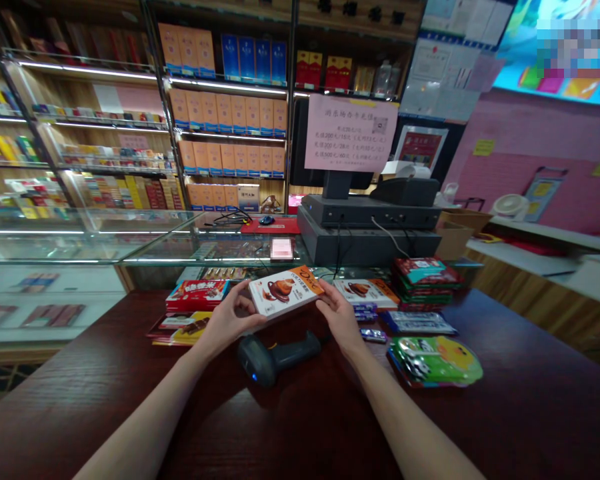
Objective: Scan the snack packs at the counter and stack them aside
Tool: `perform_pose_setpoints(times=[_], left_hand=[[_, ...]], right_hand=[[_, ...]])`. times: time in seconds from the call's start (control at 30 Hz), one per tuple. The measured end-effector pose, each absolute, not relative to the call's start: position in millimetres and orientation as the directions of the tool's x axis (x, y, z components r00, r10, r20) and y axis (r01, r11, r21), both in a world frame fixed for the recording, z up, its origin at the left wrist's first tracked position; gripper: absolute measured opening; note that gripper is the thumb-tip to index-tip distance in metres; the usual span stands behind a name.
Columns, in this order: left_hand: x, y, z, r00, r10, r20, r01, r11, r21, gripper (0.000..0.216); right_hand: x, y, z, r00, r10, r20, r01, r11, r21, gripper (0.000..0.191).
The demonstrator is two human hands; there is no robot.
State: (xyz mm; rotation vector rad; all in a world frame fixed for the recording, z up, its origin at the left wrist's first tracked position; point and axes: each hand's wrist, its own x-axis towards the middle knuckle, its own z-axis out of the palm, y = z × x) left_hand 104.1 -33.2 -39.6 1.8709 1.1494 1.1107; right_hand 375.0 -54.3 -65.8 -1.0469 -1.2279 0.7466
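Note:
Both my hands hold a flat white-and-orange chocolate box (285, 291) above the dark wooden counter (300, 413). My left hand (229, 322) grips its left end with the fingers curled round the edge. My right hand (339, 319) pinches the right end. A dark barcode scanner (275, 356) lies on the counter just below the box, between my wrists.
Snack packs lie around: a red box (197, 293) and yellow packs (187, 329) at left, a second chocolate box (365, 291), a stack of red-green packs (425, 277), blue bars (417, 323) and a green-yellow bag (437, 360) at right. A cash register (367, 227) stands behind on a glass case.

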Motion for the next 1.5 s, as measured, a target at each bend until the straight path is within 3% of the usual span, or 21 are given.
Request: perform_pose_setpoints(times=[0.17,0.4,0.57,0.77,0.9,1.07,1.33,1.5], left_hand=[[98.1,-24.0,-40.9,0.089,0.916,0.392,0.401,-0.393,0.827,0.074],[102.2,-29.6,-36.1,0.059,0.953,0.297,0.455,-0.29,0.842,0.078],[104.4,-34.8,-31.8,-0.014,0.943,0.333,0.47,-0.288,0.834,0.079],[107.7,-39.9,-33.5,-0.042,0.896,0.442,0.613,-0.327,0.72,0.083],[112.6,-40.4,-39.3,-0.021,0.854,0.52,0.695,-0.361,0.621,0.093],[116.2,-38.2,-44.1,0.006,0.842,0.54,0.686,-0.397,0.61,0.098],[123.4,-36.3,-46.2,0.013,0.823,0.568,0.635,-0.446,0.631,0.099],[121.5,-35.0,-45.0,0.042,0.831,0.554,0.61,-0.461,0.644,0.091]], right_hand=[[368.7,-53.4,-73.0,0.139,0.929,0.342,0.168,0.318,-0.933,0.058],[368.4,-51.2,-86.1,0.049,0.954,0.295,0.41,0.25,-0.877,0.054],[367.3,-52.1,-86.3,0.017,0.969,0.248,0.451,0.214,-0.866,0.056],[360.1,-63.5,-69.0,0.022,0.914,0.404,0.537,0.33,-0.776,0.052],[346.0,-80.0,-50.6,-0.184,0.865,0.467,0.536,0.486,-0.69,0.049],[331.7,-93.5,-42.3,-0.323,0.837,0.442,0.5,0.548,-0.671,0.052],[329.5,-94.4,-53.4,-0.37,0.863,0.343,0.487,0.495,-0.72,0.07],[336.1,-92.5,-50.4,-0.324,0.892,0.316,0.512,0.446,-0.734,0.072]])
